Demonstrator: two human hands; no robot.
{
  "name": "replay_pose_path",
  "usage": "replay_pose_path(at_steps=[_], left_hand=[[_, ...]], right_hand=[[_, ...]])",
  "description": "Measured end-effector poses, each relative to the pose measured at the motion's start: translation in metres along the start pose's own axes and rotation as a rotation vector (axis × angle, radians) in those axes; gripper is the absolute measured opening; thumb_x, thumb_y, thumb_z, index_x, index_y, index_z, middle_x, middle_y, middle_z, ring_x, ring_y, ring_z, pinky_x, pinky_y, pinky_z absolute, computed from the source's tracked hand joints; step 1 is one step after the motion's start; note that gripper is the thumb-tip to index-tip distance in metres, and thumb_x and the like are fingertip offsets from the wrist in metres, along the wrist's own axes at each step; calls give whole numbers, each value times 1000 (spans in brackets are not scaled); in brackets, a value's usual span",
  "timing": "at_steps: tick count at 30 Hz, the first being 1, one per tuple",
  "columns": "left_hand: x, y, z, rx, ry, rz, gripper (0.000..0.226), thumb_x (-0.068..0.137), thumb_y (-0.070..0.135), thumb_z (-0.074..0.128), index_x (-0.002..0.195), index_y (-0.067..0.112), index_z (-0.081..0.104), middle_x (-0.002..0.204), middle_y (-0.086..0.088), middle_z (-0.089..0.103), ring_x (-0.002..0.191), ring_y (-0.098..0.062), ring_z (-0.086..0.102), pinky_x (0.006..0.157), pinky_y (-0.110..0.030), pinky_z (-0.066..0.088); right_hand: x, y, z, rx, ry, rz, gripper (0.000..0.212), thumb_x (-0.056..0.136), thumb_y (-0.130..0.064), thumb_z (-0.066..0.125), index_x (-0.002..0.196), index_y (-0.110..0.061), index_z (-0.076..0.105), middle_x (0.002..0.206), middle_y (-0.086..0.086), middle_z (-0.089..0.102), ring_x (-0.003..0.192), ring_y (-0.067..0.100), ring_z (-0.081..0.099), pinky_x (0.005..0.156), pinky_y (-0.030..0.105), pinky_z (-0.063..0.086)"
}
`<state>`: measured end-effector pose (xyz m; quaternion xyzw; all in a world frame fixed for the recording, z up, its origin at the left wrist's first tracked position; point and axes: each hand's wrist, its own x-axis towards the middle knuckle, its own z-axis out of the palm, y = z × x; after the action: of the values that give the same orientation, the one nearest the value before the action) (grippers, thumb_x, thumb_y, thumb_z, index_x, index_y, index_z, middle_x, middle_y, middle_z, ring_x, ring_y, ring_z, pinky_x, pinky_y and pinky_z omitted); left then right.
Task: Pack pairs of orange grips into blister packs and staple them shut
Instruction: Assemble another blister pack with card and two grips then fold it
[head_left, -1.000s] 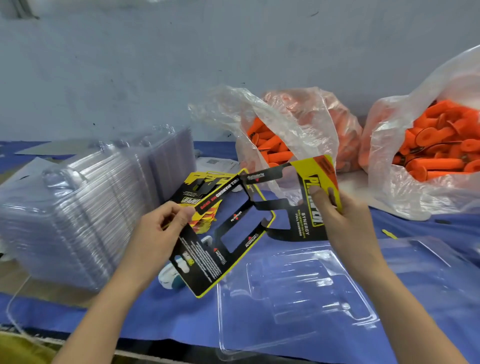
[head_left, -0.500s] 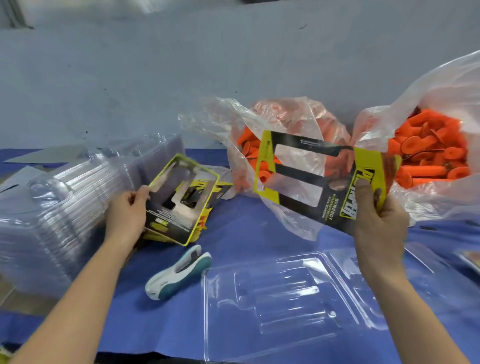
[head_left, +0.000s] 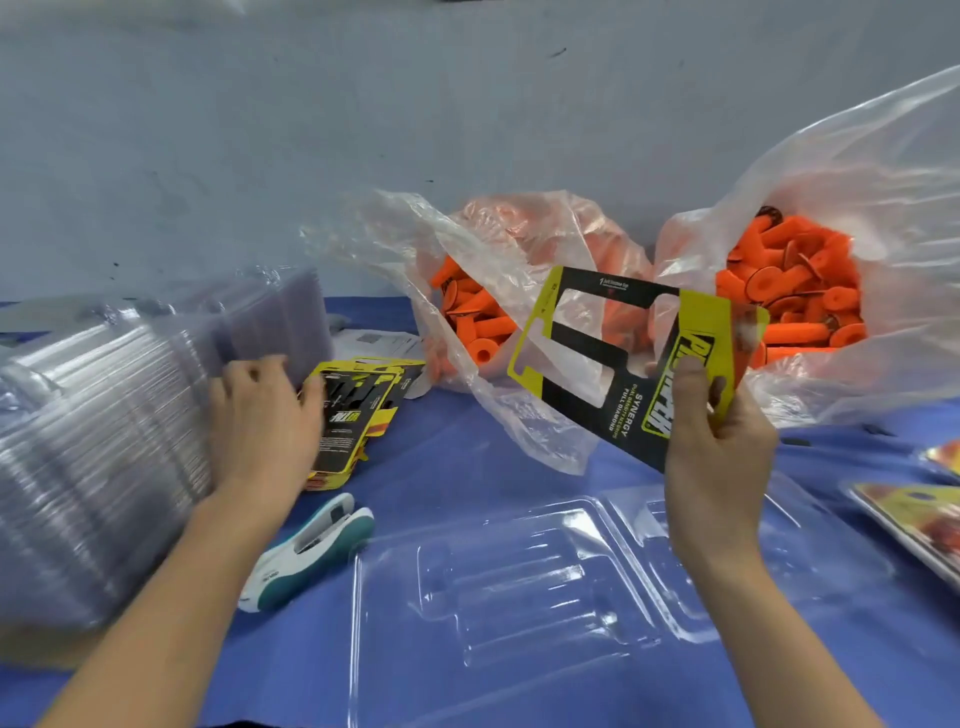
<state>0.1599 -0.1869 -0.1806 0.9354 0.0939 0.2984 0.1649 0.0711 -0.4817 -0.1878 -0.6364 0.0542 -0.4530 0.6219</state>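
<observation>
Left of frame: a tall stack of clear plastic blister shells (head_left: 104, 441) lies on its side on the blue table cloth (head_left: 441, 467). The left hand (head_left: 260, 421) lies against the right end of that stack, fingers spread and loose, gripping nothing; its thumb lies over the pile of yellow-and-black printed cards (head_left: 358, 415) just beside it. The hand is motion-blurred. Below the pile lies a white-and-teal stapler (head_left: 311, 551), touching neither hand.

Lower centre: one open clear blister pack (head_left: 519, 597) lies flat on the cloth, its cavities unfilled.

Centre, towards the rear: a clear plastic bag (head_left: 498, 249) holds orange grips (head_left: 467, 322). In front of it the right hand (head_left: 711, 457) holds a yellow-and-black cut-out insert card (head_left: 597, 364) in the air, pinched at its yellow end, thumb on the printed face and fingers behind. The hands are well apart.

Right of frame: a second, larger clear bag (head_left: 883, 182), also filled with orange grips. At the right edge, lower down, lie printed packs (head_left: 914, 519), only partly in view.
</observation>
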Motion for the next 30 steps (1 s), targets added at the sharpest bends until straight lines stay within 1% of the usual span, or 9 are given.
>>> replay_pose_path(at_steps=[4,6,8,11,14,18,20,25,30], left_hand=[[-57,80,-47,-793,-334,328,48,93,56,54,132,28,54,118,15,63,105,1,61,90,-27,51],[-87,106,-62,-999,-551,437,57,91,58,54,141,32,44,126,16,60,113,3,59,93,-29,53],[-107,119,-66,-1131,-667,478,54,95,47,53,144,30,40,130,9,61,120,-4,58,97,-31,52],[-119,119,-64,-1125,-499,481,35,104,32,46,139,28,49,120,12,68,114,-4,62,96,-21,47],[-112,99,-57,-1065,-316,329,23,103,36,44,113,31,64,92,15,72,84,-2,67,76,-22,53],[-94,48,-38,-1102,-479,-118,33,103,34,46,93,13,68,86,-6,76,79,-20,72,78,-36,57],[-98,23,-30,-1011,-567,-307,35,105,27,43,84,9,65,66,4,72,55,-6,65,60,-25,50],[-110,-20,-7,-662,-637,-280,29,103,27,46,80,16,58,58,4,52,56,-15,47,62,-30,32],[-118,-21,0,-637,-664,-275,31,103,21,47,77,8,56,55,2,49,40,-3,41,44,-17,31]], right_hand=[[-22,-11,10,-265,-8,-271,22,105,-40,39,100,-30,58,77,-21,53,66,0,46,61,26,34],[-41,-17,19,-360,-72,-410,32,105,-31,36,132,-26,54,115,-15,59,97,1,56,77,21,44],[-58,-17,26,-440,-162,-497,45,101,-25,40,145,-20,44,141,-5,50,122,16,52,95,34,47],[-75,-17,32,-595,-226,-523,52,101,-24,44,149,-4,36,152,10,41,135,28,44,105,46,40],[-90,-18,29,-636,-389,-594,64,100,-41,37,150,0,31,158,17,27,146,31,29,114,54,30],[-81,-17,3,-560,-434,-708,57,104,-41,33,149,-6,35,156,14,32,147,26,27,117,53,26],[-63,-11,-14,-530,-351,-592,50,105,-36,32,148,-12,37,152,5,39,143,18,32,116,46,28],[-34,20,-40,-623,-404,-209,44,101,-20,42,145,-23,43,140,-5,50,129,13,41,107,29,30],[-31,41,-43,-751,-629,-180,41,99,-13,48,139,-21,52,133,-4,58,123,15,47,101,26,33]])
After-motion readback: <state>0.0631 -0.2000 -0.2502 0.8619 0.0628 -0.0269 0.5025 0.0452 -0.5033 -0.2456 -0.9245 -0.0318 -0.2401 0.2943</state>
